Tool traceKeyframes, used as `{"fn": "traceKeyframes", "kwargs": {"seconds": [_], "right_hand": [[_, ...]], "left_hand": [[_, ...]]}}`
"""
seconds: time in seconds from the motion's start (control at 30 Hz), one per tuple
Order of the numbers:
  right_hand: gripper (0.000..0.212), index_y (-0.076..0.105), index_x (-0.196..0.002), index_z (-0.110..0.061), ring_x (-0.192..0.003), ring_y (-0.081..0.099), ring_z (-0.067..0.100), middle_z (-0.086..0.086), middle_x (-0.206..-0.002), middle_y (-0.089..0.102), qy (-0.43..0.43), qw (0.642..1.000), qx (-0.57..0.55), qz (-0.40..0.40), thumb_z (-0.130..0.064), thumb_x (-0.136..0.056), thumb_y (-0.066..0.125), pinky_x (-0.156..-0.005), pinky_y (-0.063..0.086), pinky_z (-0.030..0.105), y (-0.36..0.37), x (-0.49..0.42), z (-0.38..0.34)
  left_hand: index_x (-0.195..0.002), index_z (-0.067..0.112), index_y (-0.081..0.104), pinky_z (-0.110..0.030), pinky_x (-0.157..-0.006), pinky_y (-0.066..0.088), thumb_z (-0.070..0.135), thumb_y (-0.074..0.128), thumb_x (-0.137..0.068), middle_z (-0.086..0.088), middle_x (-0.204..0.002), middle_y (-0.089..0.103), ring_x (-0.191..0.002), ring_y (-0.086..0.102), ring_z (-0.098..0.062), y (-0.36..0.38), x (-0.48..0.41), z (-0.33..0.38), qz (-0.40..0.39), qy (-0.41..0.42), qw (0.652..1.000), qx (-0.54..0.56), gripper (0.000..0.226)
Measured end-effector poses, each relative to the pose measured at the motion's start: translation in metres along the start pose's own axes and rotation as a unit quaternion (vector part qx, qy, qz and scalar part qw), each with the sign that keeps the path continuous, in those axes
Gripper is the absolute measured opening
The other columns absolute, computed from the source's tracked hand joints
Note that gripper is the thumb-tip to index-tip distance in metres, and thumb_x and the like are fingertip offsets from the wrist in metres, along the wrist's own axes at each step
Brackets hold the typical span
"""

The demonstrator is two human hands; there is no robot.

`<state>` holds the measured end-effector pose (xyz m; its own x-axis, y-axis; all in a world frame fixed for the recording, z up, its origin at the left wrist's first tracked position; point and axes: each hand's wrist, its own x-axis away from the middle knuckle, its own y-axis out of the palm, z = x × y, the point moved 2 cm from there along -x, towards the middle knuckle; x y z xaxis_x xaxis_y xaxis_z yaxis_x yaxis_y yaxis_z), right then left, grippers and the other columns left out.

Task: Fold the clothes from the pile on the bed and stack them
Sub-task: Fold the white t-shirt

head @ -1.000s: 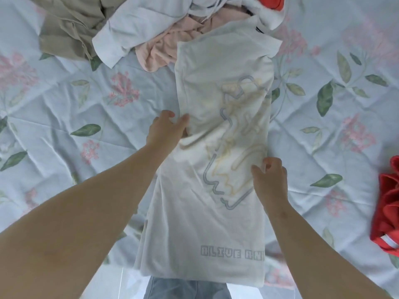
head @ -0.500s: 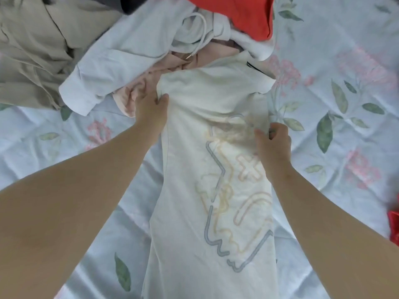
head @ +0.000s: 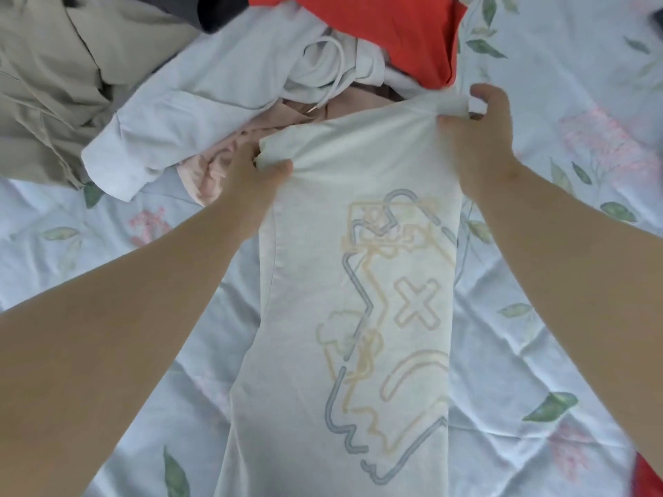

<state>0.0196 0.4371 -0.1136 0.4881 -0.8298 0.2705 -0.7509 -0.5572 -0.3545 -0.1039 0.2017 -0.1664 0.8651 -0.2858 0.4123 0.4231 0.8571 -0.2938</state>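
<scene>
1 white T-shirt (head: pixel 358 281), folded long, lying on bed (head: pixel 574 317) | I am watching 2 hands: left hand (head: pixel 251 170), right hand (head: pixel 477 123), fingers gripping its far corners | 1 pile (head: pixel 251 84) touching far edge | bed showing along both long edges

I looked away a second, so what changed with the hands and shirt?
Both hands moved up the edges of the shirt toward the pile; the left hand and right hand now pinch its far corners. The shirt stayed flat, folded lengthwise, on the bed.
</scene>
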Motion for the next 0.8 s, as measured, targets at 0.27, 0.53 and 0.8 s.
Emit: {"fn": "traceKeyframes", "kwargs": {"seconds": [0.27, 0.53, 0.8], "right_hand": [[0.047, 0.055, -0.123, 0.003, -0.111, 0.060, 0.034, 0.021, -0.122, 0.061, 0.207, 0.976, 0.022, -0.057, -0.023, -0.085, 0.067, -0.085, 0.051, 0.033, -0.004, 0.027, 0.049], [0.017, 0.050, -0.077, -0.018, -0.085, 0.055, 0.020, 0.003, -0.090, 0.058, 0.107, 0.992, -0.063, -0.026, -0.022, -0.093, 0.054, -0.076, 0.048, 0.032, -0.025, 0.015, -0.028], [0.018, 0.051, -0.077, -0.020, -0.085, 0.055, 0.017, -0.003, -0.084, 0.057, 0.019, 0.990, -0.143, 0.001, -0.022, -0.095, 0.053, -0.081, 0.053, 0.035, -0.049, 0.011, -0.134]], "left_hand": [[-0.099, 0.018, 0.058, -0.039, -0.086, 0.054, 0.030, 0.077, -0.077, -0.006, -0.112, 0.065, -0.093, 0.065, -0.018, -0.006, 0.010, 0.003, -0.065, -0.141, 0.987, 0.047, 0.031], [-0.096, 0.021, 0.061, -0.023, -0.058, 0.054, 0.025, 0.064, -0.089, 0.005, -0.091, 0.067, -0.080, 0.066, -0.011, -0.013, 0.020, 0.081, -0.036, -0.053, 0.994, 0.092, 0.008], [-0.100, 0.022, 0.058, -0.038, -0.084, 0.054, 0.024, 0.061, -0.090, 0.001, -0.103, 0.065, -0.096, 0.064, -0.019, -0.032, 0.022, 0.195, 0.018, 0.088, 0.992, 0.086, 0.010]]}}
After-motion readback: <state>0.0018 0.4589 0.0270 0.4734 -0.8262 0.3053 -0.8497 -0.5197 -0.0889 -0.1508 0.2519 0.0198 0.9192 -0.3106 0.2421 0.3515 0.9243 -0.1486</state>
